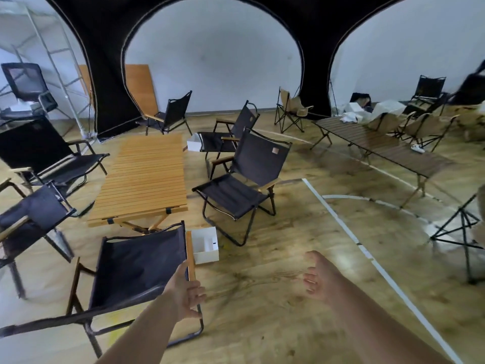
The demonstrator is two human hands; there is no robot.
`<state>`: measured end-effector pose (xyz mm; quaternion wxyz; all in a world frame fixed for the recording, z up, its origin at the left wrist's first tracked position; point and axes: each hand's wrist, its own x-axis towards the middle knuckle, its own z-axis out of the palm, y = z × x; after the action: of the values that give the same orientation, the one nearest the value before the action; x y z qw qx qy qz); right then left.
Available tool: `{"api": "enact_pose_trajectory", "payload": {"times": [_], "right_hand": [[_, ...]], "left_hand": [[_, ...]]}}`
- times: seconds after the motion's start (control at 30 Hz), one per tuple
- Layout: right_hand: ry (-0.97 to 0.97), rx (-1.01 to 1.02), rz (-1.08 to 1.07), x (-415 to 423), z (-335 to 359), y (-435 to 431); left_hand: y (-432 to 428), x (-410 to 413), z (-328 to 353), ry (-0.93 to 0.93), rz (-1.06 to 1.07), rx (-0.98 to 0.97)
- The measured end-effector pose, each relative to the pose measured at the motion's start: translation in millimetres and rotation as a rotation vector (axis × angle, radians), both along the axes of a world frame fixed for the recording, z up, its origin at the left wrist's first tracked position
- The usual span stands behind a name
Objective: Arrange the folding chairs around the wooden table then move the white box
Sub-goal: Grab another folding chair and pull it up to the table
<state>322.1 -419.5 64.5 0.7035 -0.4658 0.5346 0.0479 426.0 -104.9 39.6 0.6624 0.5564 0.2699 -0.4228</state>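
The light wooden slatted table (pixel 141 177) stands left of centre. Black folding chairs surround it: the nearest one (pixel 131 269) at its near end, two on the left (pixel 44 153) (pixel 31 216), two on the right (pixel 244 179) (pixel 231 132), and one at the far end (pixel 170 114). My left hand (pixel 186 290) curls loosely around the end of the nearest chair's right wooden armrest. My right hand (pixel 319 277) hovers open over bare floor, holding nothing. An open white box (pixel 204 245) lies on the floor just right of that armrest.
A second white box (pixel 193 145) lies by the table's far right corner. A long dark slatted table (pixel 380 148) with tan chairs stands at the right. A black stand (pixel 462 227) is at the right edge. Black tent walls rise behind.
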Motion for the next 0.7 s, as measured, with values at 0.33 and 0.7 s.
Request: {"api": "enact_pose_trajectory", "payload": {"times": [0.33, 0.7], "right_hand": [[0.010, 0.004, -0.087, -59, 4, -128], [0.004, 0.000, -0.145, -21, -3, -217]], "left_hand": [[-147, -31, 1, 0.015, -0.069, 0.003], [-250, 45, 2, -0.030, -0.091, 0.035]]}}
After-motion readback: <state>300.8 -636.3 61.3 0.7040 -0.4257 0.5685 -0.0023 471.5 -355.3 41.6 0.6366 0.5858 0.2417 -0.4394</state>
